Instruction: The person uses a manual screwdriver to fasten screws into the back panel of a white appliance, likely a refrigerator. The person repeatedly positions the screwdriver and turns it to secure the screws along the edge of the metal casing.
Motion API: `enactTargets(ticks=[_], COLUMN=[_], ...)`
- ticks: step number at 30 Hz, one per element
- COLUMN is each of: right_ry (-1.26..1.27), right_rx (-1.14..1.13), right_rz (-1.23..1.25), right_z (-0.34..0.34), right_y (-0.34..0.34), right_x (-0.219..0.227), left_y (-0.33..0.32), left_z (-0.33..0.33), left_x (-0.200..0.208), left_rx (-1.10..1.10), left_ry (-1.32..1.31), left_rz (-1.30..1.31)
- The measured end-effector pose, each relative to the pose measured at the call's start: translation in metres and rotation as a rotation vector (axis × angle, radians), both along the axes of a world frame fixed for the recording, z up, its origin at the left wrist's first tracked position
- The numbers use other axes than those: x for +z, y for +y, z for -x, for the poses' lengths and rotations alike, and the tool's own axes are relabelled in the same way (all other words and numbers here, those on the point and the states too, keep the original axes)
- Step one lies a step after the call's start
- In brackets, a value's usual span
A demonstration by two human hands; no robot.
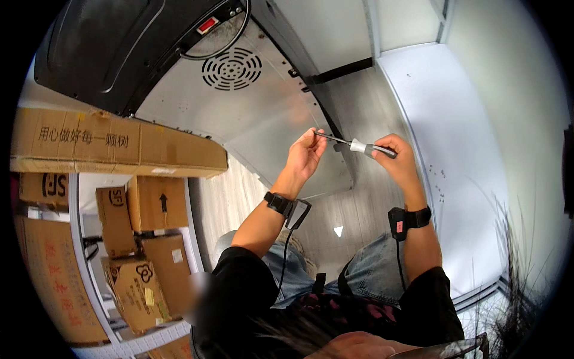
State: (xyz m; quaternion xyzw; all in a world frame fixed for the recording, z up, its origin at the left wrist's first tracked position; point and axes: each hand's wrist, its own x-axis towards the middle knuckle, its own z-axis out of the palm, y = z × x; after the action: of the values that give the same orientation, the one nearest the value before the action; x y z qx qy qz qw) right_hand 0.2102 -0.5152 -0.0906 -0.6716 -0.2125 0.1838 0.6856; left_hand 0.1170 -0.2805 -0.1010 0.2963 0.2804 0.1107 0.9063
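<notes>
The right hand (398, 157) had its grip wrapped around the handle of a screwdriver (360, 147); the left hand (306, 154) pinched its tip end, before the metal panel (251, 113).

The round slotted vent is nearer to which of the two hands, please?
Left. In the picture, the left hand , at the tip end of the screwdriver, is below and to the right of the vent; the right hand, gripping the screwdriver's handle, is farther right.
</notes>
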Motion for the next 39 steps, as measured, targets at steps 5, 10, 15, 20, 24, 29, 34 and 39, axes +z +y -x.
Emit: enactTargets(ticks=[5,10,15,20,24,29,34,39], right_ry=[-0.155,-0.333,-0.541,-0.679,-0.893,-0.973,-0.985,-1.005], right_rx=[-0.086,-0.202,-0.353,-0.446,-0.494,-0.498,-0.486,-0.502], right_rz=[0.000,-0.017,-0.043,-0.066,0.031,0.008,0.035,0.016], right_z=[0.018,0.039,0.056,0.071,0.083,0.098,0.101,0.101], right_y=[0.012,0.014,0.013,0.023,0.040,0.057,0.071,0.075], right_x=[0.014,0.036,0.075,0.119,0.139,0.130,0.125,0.123], left_y=[0.014,0.021,0.014,0.023,0.027,0.031,0.029,0.027], left_z=[-0.017,-0.030,-0.038,-0.046,-0.052,-0.054,-0.057,-0.060], left_x=[0.023,0.051,0.088,0.114,0.131,0.140,0.138,0.138], left_rx=[-0.064,-0.185,-0.270,-0.311,-0.295,-0.271,-0.211,-0.203], left_ry=[-0.047,-0.143,-0.214,-0.304,-0.313,-0.324,-0.307,-0.326], left_rz=[-0.034,-0.049,-0.060,-0.134,-0.099,-0.039,-0.038,-0.048])
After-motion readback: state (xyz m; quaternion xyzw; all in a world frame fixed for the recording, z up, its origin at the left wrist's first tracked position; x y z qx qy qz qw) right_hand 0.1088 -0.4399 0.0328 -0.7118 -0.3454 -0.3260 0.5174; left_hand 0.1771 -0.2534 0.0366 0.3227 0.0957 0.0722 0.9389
